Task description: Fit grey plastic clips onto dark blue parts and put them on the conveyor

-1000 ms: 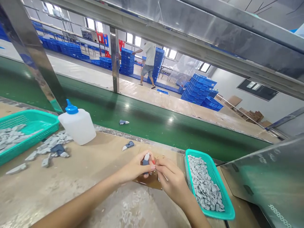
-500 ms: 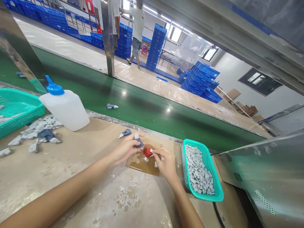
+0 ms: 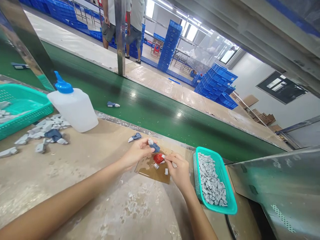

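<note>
My left hand (image 3: pixel 137 151) is closed on a small dark blue and white plastic part (image 3: pixel 154 146), held above the back of a wet brown plate (image 3: pixel 152 172). Between thumb and fingers of my right hand (image 3: pixel 179 168) is a small light grey plastic piece (image 3: pixel 163 156), at the right edge of a red round thing (image 3: pixel 158 158) on that plate. Whether the piece touches the red thing I cannot tell. Two loose grey pieces, one a small block (image 3: pixel 166 171), lie on the plate. Behind my left hand a blue and white part (image 3: pixel 135 137) rests on the table.
At right stands a green basket (image 3: pixel 195 180) of small grey pieces. To the left are a white squeeze bottle (image 3: pixel 80 111), a pile of grey parts (image 3: pixel 45 128) and another green basket (image 3: pixel 37 113). A green conveyor belt (image 3: pixel 150 115) runs behind; two people stand beyond it.
The part in my left hand has tilted slightly. My right hand keeps its grey piece by the red thing. A blue and white part on the belt has shifted left, and the view has moved a little.
</note>
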### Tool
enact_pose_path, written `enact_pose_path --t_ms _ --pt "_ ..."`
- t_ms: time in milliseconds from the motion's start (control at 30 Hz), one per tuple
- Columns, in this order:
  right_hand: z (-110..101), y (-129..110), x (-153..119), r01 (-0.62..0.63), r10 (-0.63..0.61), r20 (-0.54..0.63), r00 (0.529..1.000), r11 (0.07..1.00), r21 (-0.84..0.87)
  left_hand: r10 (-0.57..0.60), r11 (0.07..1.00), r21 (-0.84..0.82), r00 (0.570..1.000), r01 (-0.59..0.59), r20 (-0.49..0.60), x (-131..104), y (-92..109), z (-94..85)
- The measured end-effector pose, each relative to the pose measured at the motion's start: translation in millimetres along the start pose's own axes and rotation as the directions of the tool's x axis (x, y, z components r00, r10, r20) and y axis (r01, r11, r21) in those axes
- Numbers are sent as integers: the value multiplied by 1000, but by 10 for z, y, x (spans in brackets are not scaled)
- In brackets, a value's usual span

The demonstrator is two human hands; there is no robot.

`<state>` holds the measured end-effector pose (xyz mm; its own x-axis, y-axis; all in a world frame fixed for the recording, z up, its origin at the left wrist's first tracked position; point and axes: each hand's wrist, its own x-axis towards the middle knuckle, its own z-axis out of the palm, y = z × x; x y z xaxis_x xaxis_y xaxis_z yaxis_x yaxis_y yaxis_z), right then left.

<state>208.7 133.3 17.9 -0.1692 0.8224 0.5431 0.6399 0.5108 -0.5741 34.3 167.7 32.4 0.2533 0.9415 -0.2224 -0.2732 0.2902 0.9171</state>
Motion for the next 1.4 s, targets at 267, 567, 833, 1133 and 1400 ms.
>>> enact_pose_path --t_ms 267,567,833,1133,1400 --pt "-1 -147 77 -141 159 -44 986 952 272 -67 998 -15 996 68 67 -43 -5 53" --pt "18 -251 53 41 -41 -5 999 986 161 -73 993 -84 993 81 97 -85 -103 119" --pt "-605 197 -67 -122 61 -275 959 970 -210 213 890 423 976 -172 -52 403 98 48" --pt "-1072 842 -454 -312 344 17 939 869 -383 316 -27 995 944 -95 99 1161 204 -422" --pt "-1025 619 -375 -425 400 -219 890 902 -80 250 -97 990 960 -106 127 429 52 -611"
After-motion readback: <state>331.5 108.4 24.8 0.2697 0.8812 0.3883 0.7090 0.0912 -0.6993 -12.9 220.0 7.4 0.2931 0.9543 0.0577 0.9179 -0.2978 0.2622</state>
